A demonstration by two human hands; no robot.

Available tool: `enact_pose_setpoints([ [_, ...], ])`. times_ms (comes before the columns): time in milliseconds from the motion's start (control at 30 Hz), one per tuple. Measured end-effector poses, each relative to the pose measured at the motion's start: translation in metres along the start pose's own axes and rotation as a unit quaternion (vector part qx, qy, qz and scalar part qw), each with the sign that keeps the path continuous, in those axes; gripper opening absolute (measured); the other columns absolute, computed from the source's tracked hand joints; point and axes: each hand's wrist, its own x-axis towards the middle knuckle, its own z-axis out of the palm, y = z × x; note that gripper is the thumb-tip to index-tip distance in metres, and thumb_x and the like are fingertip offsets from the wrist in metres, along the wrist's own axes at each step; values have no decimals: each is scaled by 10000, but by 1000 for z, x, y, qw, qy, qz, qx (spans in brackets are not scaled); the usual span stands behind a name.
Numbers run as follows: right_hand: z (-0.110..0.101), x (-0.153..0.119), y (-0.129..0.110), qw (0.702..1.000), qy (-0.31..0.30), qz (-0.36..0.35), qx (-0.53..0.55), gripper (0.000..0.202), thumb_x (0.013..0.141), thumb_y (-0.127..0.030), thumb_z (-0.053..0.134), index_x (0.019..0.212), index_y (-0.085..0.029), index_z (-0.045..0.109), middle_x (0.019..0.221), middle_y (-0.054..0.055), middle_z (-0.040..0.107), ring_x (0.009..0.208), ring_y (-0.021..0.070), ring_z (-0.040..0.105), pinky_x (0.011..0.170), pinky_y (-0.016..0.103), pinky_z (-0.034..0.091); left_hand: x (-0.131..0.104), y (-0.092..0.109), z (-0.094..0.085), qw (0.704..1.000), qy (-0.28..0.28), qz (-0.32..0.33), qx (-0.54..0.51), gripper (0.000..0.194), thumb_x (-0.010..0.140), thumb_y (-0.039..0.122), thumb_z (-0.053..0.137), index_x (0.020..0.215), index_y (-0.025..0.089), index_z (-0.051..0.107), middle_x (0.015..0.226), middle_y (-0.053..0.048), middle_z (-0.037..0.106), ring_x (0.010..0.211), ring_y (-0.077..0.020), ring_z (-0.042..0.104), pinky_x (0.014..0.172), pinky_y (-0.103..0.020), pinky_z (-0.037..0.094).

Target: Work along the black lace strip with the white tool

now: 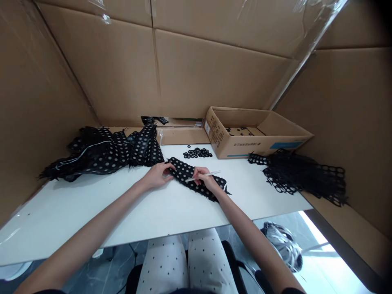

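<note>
A black sheet with rows of round pale dots (pixel 186 173) lies slantwise on the white table. My left hand (pixel 159 174) pinches its upper left end between thumb and fingers. Over the sheet's right half, my right hand (pixel 203 176) is closed round a thin whitish stick (pixel 212 173), whose lower left end rests close to the sheet's dots. Just behind the sheet sits a small heap of black rings (pixel 197 152), with one ring (pixel 189 146) lying apart.
A pile of dotted black sheets (pixel 104 153) fills the back left. An open cardboard box (pixel 254 143) with some rings inside stands at the back right, and black netted scraps (pixel 303 175) lie beside it. Cardboard walls (pixel 196 69) enclose the white table (pixel 137 222).
</note>
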Motion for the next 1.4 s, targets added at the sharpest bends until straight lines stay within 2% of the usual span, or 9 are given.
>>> enact_pose_setpoints([
  [133,-1,-2,5,1000,3,-15,-13,69,677,-151,492,616,-173,518,444,-54,458,408,93,400,428,216,268,-5,9,5,993,44,15,110,452,707,171,552,1158,190,523,946,-78,586,842,-220,570,749,-338,483],
  [300,0,-4,9,999,2,-22,-48,50,675,-151,514,634,-167,536,453,-58,461,416,89,410,433,204,280,-9,26,19,959,196,-27,200,653,642,143,603,1267,134,416,1132,-162,456,1061,-326,447,904,-470,418],
  [367,1,-5,10,998,2,-23,-63,39,671,-152,519,641,-166,537,458,-60,458,419,88,410,435,201,283,-9,33,19,948,223,-21,226,638,637,134,615,1247,108,431,1174,-186,419,1102,-351,404,936,-502,385],
  [433,1,-6,10,997,5,-25,-76,29,668,-156,519,645,-167,532,468,-60,457,421,86,406,436,201,284,-10,36,18,954,187,34,231,519,671,96,574,1181,110,481,1177,-176,435,1116,-330,403,949,-480,383],
  [533,2,-7,8,994,13,-36,-103,39,668,-163,505,632,-170,518,475,-55,455,429,88,391,440,205,283,-10,36,20,961,74,150,219,296,763,38,459,1027,134,552,1064,-121,539,1044,-250,476,897,-387,433],
  [633,2,-9,6,991,19,-41,-124,50,665,-156,491,620,-172,506,466,-51,455,434,94,388,442,208,277,-10,31,25,960,21,184,209,225,834,61,406,962,143,572,923,-81,602,917,-200,540,770,-317,472],
  [767,2,-10,4,991,25,-44,-126,61,673,-155,490,615,-174,493,464,-48,457,434,97,391,448,214,280,-10,26,28,957,28,186,219,204,863,127,425,979,150,591,887,-75,629,856,-188,574,681,-294,468],
  [1100,1,-10,8,983,24,-54,-176,60,695,-165,495,638,-172,512,506,-42,459,480,109,404,493,229,299,-6,20,29,937,45,247,244,216,866,173,420,864,156,635,757,-64,616,728,-160,577,624,-265,444],
  [1400,3,-10,3,958,-12,-89,-273,75,737,-156,449,674,-184,480,611,-28,476,585,126,430,574,237,317,-3,24,29,944,37,229,234,243,861,180,421,761,153,640,673,-39,598,640,-140,559,561,-256,419],
])
